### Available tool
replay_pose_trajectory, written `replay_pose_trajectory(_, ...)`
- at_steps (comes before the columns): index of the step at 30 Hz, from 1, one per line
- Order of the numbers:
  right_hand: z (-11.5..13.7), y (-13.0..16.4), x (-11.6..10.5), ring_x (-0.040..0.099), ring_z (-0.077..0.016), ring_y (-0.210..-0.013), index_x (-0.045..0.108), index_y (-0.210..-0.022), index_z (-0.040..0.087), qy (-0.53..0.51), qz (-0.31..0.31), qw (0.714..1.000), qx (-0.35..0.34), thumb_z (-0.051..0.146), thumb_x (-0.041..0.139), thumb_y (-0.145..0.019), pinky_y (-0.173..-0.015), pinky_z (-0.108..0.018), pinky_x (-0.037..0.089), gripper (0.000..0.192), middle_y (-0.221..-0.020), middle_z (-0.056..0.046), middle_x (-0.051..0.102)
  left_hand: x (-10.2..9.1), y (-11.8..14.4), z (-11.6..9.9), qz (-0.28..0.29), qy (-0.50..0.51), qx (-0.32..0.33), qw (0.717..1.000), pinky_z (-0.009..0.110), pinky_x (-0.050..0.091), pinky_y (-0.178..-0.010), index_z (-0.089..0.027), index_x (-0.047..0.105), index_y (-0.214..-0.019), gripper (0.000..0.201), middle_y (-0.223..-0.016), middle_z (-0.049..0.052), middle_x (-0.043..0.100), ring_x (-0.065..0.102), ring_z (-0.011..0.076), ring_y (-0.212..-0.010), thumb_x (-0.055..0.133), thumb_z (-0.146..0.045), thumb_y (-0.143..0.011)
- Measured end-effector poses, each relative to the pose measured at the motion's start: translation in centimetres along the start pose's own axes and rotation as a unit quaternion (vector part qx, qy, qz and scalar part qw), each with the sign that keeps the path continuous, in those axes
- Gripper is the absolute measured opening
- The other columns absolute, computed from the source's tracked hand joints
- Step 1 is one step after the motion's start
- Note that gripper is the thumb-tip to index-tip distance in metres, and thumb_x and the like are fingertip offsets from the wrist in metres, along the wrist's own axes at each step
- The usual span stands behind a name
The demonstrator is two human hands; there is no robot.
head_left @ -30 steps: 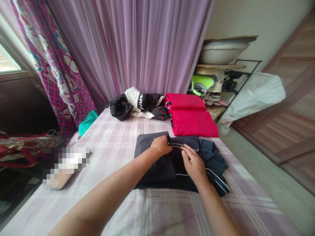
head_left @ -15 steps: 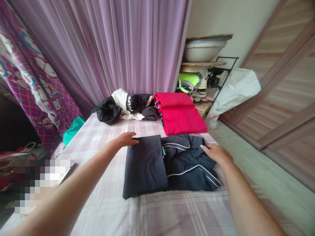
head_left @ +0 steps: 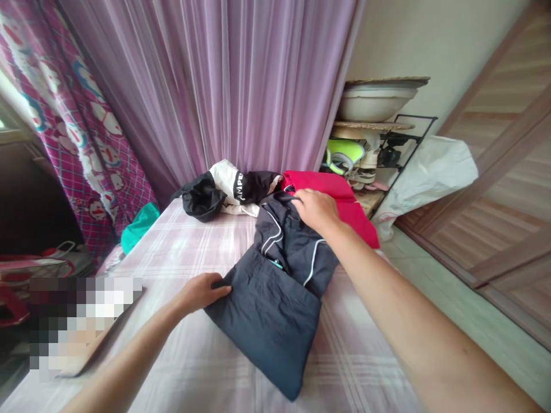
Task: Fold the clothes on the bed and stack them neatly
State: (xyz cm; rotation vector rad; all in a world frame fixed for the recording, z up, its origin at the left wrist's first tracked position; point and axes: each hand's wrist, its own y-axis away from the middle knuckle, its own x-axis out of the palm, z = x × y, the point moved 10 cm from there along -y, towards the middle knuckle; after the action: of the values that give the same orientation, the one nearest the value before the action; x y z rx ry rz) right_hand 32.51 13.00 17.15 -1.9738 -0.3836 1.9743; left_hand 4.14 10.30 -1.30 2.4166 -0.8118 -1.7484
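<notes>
A folded dark navy jacket with white piping (head_left: 279, 275) is held at both ends above a pink checked bedsheet (head_left: 206, 246). Its near left edge is pinched by the left hand (head_left: 200, 291), fingers closed on the cloth, while its far end is gripped by the right hand (head_left: 316, 209) over a red folded garment (head_left: 357, 215), seemingly so the fold keeps its shape. A black-and-white garment (head_left: 228, 189) lies crumpled by the purple curtain (head_left: 241, 86).
</notes>
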Motion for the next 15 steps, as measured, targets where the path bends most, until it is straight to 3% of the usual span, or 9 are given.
replay_pose_trajectory(4,7.5,-6.1,1.2,0.059,-0.0261,-0.112,0.064,-0.123,0.023,-0.042,0.005,0.996,-0.077,0.033,0.043,-0.099,-0.095,-0.040,0.040,0.033,-0.121,-0.009,0.068,-0.1,5.1,3.2,-0.113,0.032,-0.105,0.987,0.029,0.034,-0.056,-0.023,0.053,-0.069,0.045,-0.062,0.000,0.061,0.060,0.0181,-0.063,0.038,-0.062,-0.085)
replay_pose_trajectory(7,8.8,-5.9,3.2,0.057,-0.0267,-0.118,0.051,-0.140,0.025,-0.067,0.035,0.994,-0.074,0.031,0.047,-0.097,-0.097,-0.043,0.041,0.044,-0.131,-0.010,0.064,1.0,7.0,4.0,-0.126,0.031,-0.115,0.985,0.029,0.032,-0.054,-0.023,0.049,-0.065,0.047,-0.056,-0.001,0.056,0.058,0.0177,-0.058,0.035,-0.062,-0.087)
replay_pose_trajectory(10,6.0,-1.9,6.6,0.062,-0.0247,-0.111,0.058,-0.133,0.024,-0.091,0.099,0.991,-0.023,0.032,0.047,-0.095,-0.088,-0.035,0.046,0.040,-0.126,-0.009,0.067,1.3,7.2,5.0,-0.128,0.048,-0.106,0.985,0.028,0.036,-0.056,-0.024,0.058,-0.075,0.045,-0.066,0.000,0.065,0.063,0.0187,-0.063,0.039,-0.063,-0.086)
replay_pose_trajectory(12,2.5,2.3,9.2,0.067,-0.0236,-0.101,0.067,-0.120,0.024,-0.111,0.152,0.981,0.049,0.036,0.046,-0.095,-0.079,-0.031,0.048,0.035,-0.113,-0.008,0.073,0.4,6.5,5.5,-0.149,0.077,-0.101,0.981,0.028,0.042,-0.060,-0.026,0.063,-0.094,0.043,-0.082,0.000,0.072,0.067,0.0184,-0.069,0.042,-0.062,-0.085)
replay_pose_trajectory(15,-0.9,9.3,11.6,0.070,-0.0194,-0.086,0.073,-0.101,0.022,-0.184,0.187,0.958,0.112,0.041,0.048,-0.094,-0.069,-0.025,0.048,0.032,-0.093,-0.006,0.076,-1.7,4.4,5.5,-0.196,0.119,-0.082,0.970,0.029,0.048,-0.070,-0.026,0.055,-0.123,0.052,-0.107,0.003,0.072,0.069,0.0176,-0.078,0.046,-0.060,-0.084)
